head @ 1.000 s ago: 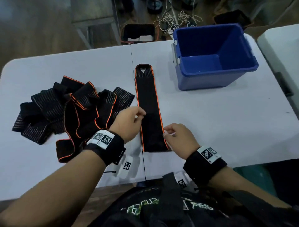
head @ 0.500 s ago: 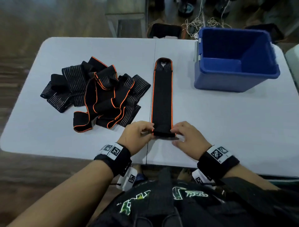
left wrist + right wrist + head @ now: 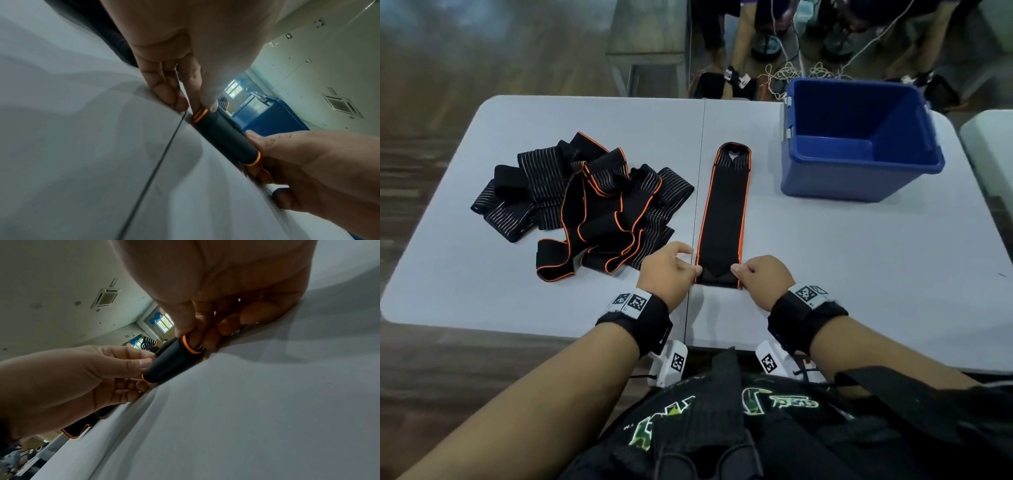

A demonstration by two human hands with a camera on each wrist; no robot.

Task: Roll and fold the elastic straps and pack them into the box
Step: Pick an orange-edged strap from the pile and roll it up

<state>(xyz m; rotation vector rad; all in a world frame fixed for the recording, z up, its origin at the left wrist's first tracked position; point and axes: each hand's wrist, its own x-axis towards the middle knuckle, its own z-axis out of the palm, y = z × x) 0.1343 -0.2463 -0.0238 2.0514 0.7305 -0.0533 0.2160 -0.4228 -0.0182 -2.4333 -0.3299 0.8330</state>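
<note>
- Head view shows your left hand (image 3: 671,270) at the near end of the flat strap (image 3: 724,212), fingers curled in against its left edge.
- In the left wrist view your thumb and fingertips (image 3: 164,91) pinch the orange-trimmed end of a small tight roll (image 3: 224,138) formed at that near end.
- Your right hand (image 3: 763,279) mirrors it on the strap's right edge; in the right wrist view its thumb and curled fingers (image 3: 207,337) grip the other orange-rimmed end of the roll (image 3: 170,363).
- The roll lies on the table (image 3: 859,274), across the strap's width, with one hand at each end and the knuckles of both close to the surface.
- Beyond the roll, the unrolled length of the strap runs straight away from you, black with orange piping along both long edges, just right of the table's centre seam. Its far end is rounded and shows a striped patch.
- To the left of the strap, near your left hand, sits a loose heap of straps (image 3: 585,205), black with orange edges and pale-striped sections, tangled over one another.
- The blue box (image 3: 859,144) stands at the far right of the table, open-topped, beside the strap's far end but apart from it. No strap shows on the part of its floor you can see.
- Black wristbands with white printed markers sit on both of your wrists.
</note>
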